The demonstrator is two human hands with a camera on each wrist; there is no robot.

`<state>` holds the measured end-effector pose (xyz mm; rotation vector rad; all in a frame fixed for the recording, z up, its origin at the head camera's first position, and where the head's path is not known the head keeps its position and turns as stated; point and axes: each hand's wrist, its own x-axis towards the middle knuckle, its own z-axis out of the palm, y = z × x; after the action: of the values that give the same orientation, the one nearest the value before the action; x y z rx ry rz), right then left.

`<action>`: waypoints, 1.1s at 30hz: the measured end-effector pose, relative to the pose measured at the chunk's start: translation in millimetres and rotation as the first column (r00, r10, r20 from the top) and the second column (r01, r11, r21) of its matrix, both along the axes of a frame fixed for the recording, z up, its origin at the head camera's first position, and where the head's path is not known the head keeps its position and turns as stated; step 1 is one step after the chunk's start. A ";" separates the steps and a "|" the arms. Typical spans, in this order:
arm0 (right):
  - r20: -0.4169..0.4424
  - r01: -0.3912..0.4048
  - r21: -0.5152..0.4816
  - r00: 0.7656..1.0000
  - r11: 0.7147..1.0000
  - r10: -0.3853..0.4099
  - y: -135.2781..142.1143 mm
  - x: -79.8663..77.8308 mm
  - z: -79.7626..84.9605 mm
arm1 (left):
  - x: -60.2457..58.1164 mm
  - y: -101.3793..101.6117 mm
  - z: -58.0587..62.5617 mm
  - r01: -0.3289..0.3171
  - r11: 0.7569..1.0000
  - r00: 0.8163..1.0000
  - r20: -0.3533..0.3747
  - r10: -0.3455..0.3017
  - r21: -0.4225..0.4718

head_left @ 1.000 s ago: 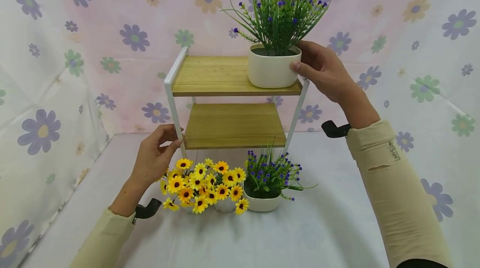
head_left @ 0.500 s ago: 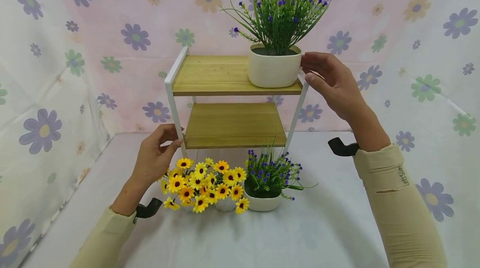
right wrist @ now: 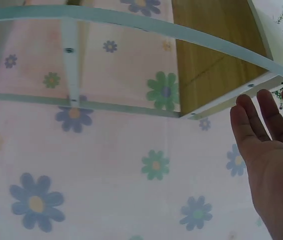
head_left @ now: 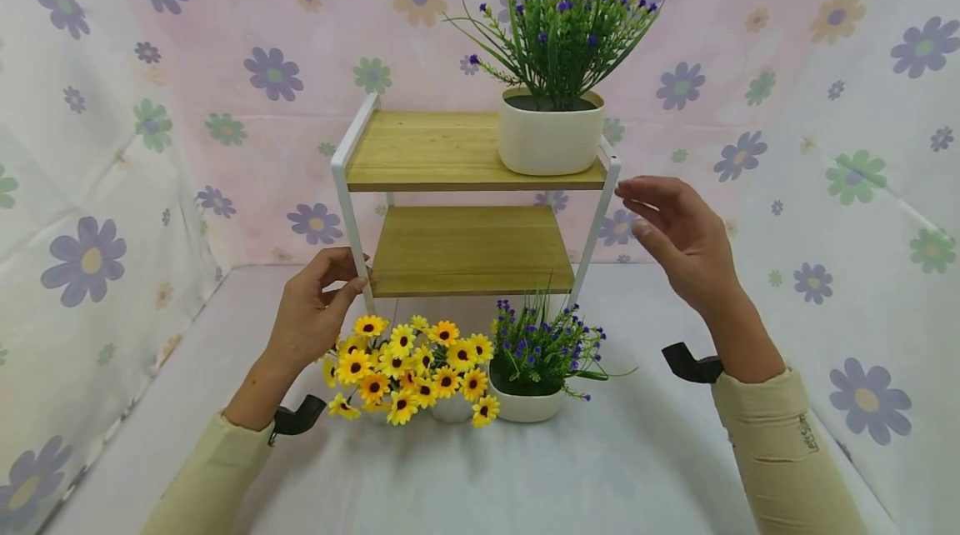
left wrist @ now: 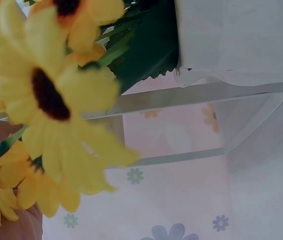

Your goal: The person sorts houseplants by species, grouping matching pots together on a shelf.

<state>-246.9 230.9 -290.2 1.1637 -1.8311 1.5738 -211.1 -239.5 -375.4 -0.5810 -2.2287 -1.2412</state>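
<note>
A two-tier shelf (head_left: pixel 423 147) with wooden boards and a white frame stands in the middle of the head view. My left hand (head_left: pixel 309 314) pinches its left front post between thumb and fingers, low down near the lower board (head_left: pixel 472 252). A white pot (head_left: pixel 551 139) of purple flowers and long grass sits on the right end of the upper board. My right hand (head_left: pixel 686 247) is off the pot, beside the right post, fingers relaxed and holding nothing. In the right wrist view, the fingers (right wrist: pixel 276 120) overlap the frame's upper corner.
In front of the shelf, yellow flowers (head_left: pixel 401 364) spread near my left wrist and mostly hide their white pot. Right of them stands another white pot (head_left: pixel 528 407) of purple flowers on the white cloth (head_left: pixel 570 477). Flower-patterned cloth (head_left: pixel 247 152) hangs behind and at both sides.
My right hand has let go of the pot on the upper board, then moved down and right along the shelf's side. The left hand keeps its grip on the post.
</note>
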 end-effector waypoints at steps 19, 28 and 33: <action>0.282 -0.045 0.201 0.959 0.979 -0.014 19.7 10.3 -96.2 | -1.8 1.2 -2.6 0.008 1.000 1.000 0.006 -0.008 -0.002; 0.381 -0.201 0.350 0.923 0.915 0.057 24.5 1.5 -120.3 | -1.7 1.0 -2.0 0.002 1.000 1.000 0.001 -0.002 -0.005; 0.459 -0.234 0.491 0.888 0.839 -0.021 23.4 1.4 -130.4 | -1.2 1.1 -2.1 -0.003 1.000 1.000 0.011 0.003 -0.007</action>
<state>-245.5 254.3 -420.5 1.2132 -2.6894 1.5254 -212.3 -238.3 -377.6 -0.5751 -2.2428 -1.2387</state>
